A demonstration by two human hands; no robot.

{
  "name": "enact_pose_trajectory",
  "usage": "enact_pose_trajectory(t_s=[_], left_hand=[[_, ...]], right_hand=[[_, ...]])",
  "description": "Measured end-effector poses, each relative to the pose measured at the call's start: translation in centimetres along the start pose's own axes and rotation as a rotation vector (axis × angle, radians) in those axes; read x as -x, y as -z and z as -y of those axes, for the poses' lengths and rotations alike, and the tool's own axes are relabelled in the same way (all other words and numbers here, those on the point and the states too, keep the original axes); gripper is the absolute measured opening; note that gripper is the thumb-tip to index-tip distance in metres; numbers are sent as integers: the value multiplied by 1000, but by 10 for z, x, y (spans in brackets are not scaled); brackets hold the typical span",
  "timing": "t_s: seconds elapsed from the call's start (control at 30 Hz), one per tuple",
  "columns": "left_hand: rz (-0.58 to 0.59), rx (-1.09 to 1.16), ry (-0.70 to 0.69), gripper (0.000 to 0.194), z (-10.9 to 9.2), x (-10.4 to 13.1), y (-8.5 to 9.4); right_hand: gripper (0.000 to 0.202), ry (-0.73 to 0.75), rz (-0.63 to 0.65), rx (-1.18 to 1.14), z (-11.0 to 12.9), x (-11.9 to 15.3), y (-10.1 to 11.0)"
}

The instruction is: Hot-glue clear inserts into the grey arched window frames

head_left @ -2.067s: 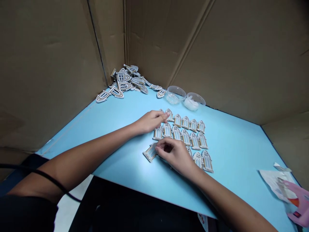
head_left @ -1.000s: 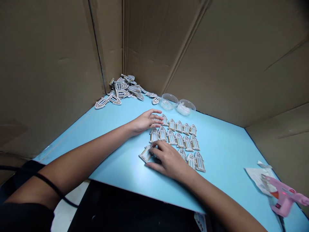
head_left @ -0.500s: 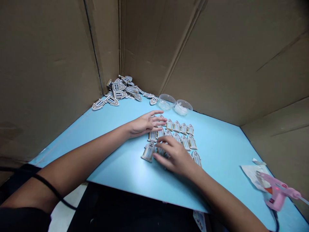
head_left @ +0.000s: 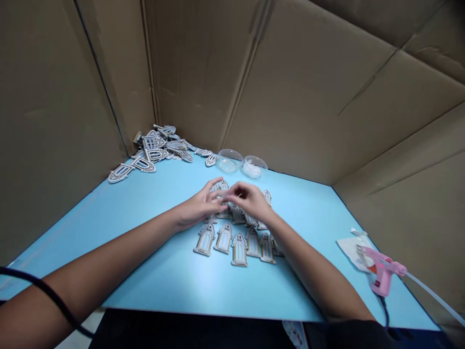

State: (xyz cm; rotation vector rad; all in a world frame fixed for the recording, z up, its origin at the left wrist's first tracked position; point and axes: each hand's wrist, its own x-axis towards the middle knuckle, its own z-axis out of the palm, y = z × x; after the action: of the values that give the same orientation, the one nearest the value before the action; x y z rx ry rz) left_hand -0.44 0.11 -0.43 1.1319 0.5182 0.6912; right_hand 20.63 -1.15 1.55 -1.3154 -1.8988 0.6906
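Note:
Several small arched window pieces, white with gold-brown edges, lie in rows on the light blue table [head_left: 145,271]. One piece [head_left: 239,249] is in the front row. Over the back rows, my left hand [head_left: 201,203] has its fingers spread, palm turned inward. My right hand [head_left: 249,198] is closed in a pinch, its fingertips meeting the fingers of my left hand. What lies between the fingertips is too small to make out. Both hands hide part of the rows behind and below them.
A pile of arched pieces [head_left: 156,154] fills the back left corner. Two clear round tubs [head_left: 229,161] stand at the back edge. A pink glue gun [head_left: 383,271] lies at the right beside a white packet [head_left: 354,252]. Cardboard walls [head_left: 290,97] enclose the table.
My right hand has moved from the front row up to my left hand and closed in a pinch. The front row is now uncovered. The camera view has shifted to the right.

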Motion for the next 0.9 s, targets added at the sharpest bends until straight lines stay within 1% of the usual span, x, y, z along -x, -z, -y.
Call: enact_pose_trajectory(t_s=[0.1, 0.13, 0.17, 0.23, 0.3, 0.37, 0.47, 0.5, 0.57, 0.6, 0.67, 0.77, 0.83, 0.9], left_hand=[[-135, -361, -122, 68, 3, -8, 13], [-173, -487, -143, 63, 3, -10, 19], [-198, -588, -154, 59, 3, -11, 23], [-205, -713, -157, 59, 2, -11, 31], [-173, -815, -150, 63, 2, -9, 35], [-113, -926, -119, 73, 4, -6, 36], [-8, -1205, -33, 89, 10, -4, 30], [23, -1304, -7, 91, 12, -3, 27], [68, -1443, 24, 94, 16, -3, 20], [84, -1489, 30, 95, 17, -3, 17], [114, -1554, 33, 92, 19, -4, 12], [129, -1587, 34, 84, 22, -6, 10], [117, -1581, 32, 81, 23, -7, 11], [103, -1571, 28, 80, 23, -7, 13]], right_hand=[[18, -146, -249, 69, -37, -37, 44], [20, -190, -326, 98, -48, -49, 57], [23, -229, -377, 124, -57, -59, 67], [30, -277, -413, 172, -68, -70, 77], [35, -285, -397, 213, -69, -66, 77], [35, -261, -346, 248, -63, -45, 71], [35, -228, -232, 286, -55, 7, 64], [38, -233, -194, 296, -54, 27, 63], [53, -278, -136, 306, -56, 66, 63], [60, -311, -118, 308, -57, 82, 63], [67, -367, -101, 313, -59, 108, 63], [70, -400, -53, 299, -56, 126, 58], [75, -403, -16, 294, -51, 131, 55], [81, -398, -8, 315, -46, 136, 54]])
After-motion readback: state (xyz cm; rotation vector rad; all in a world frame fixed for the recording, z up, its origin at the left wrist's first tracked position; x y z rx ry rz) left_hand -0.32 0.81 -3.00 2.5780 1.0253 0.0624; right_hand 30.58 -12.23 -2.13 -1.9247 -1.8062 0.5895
